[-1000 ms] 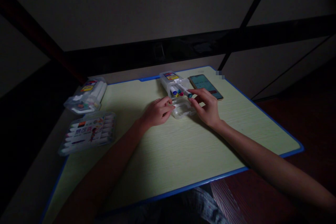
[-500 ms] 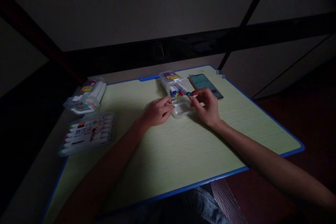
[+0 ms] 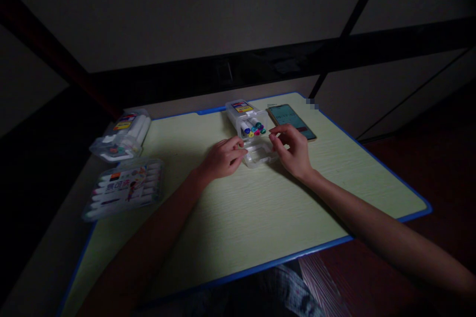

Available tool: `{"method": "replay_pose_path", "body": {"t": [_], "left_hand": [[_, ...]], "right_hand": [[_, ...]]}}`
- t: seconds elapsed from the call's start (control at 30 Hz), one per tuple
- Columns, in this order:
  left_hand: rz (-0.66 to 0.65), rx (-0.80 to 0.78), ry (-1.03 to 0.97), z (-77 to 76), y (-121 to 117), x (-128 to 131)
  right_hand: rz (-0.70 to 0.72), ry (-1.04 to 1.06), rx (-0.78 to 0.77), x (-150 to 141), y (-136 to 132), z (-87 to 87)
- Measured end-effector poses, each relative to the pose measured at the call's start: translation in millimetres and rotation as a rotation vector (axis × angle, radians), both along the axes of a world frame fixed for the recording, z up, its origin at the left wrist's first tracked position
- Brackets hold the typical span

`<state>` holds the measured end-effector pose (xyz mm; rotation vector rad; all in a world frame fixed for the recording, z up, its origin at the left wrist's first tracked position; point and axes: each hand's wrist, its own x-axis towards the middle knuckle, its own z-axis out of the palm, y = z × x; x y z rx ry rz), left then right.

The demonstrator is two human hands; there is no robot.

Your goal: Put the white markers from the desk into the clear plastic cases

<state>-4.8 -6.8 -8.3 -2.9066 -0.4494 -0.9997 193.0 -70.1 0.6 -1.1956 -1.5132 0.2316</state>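
A clear plastic marker case lies near the far edge of the table, its open end facing me. Several white markers with coloured caps, blue, yellow, pink, green and purple among them, sit inside. The hinged clear lid rests folded down on the tabletop in front. My left hand pinches the lid's left edge between thumb and fingers. To the right of the case opening hovers my right hand, thumb and index finger apart with nothing between them.
A phone with a lit timer screen lies behind my right hand. On the left of the table are a second clear marker case and a flat marker box. A dark-banded wall rises behind.
The green-capped marker that my right fingers held at the opening is now in the case, released. My right fingers have parted slightly from it. The left hand stays on the lid.
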Motion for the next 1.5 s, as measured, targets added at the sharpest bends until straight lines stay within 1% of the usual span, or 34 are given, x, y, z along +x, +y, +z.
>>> {"method": "replay_pose_path", "body": {"t": [0.1,0.17,0.5,0.7,1.17,1.4,1.5], "left_hand": [[-0.007,0.004,-0.006,-0.9,0.6,0.0],[-0.007,0.004,-0.006,-1.2,0.8,0.0],[-0.001,0.013,-0.004,-0.4,0.1,0.1],[0.003,0.01,0.003,-0.3,-0.2,0.1],[0.011,0.015,0.006,-0.4,0.0,0.5],[0.012,0.01,0.006,-0.6,-0.2,0.1],[0.011,0.016,0.005,-0.3,-0.3,0.3]], "right_hand": [[-0.002,-0.071,0.054,2.5,1.6,2.1],[0.018,-0.095,0.062,3.8,3.0,2.0],[0.073,-0.11,-0.011,3.3,7.0,-4.5],[0.095,-0.116,-0.016,3.6,7.8,-5.8],[0.133,-0.133,-0.083,4.4,9.6,-7.5],[0.086,-0.132,-0.014,4.1,7.7,-4.8],[0.111,-0.167,-0.008,2.9,5.9,-3.5]]}}
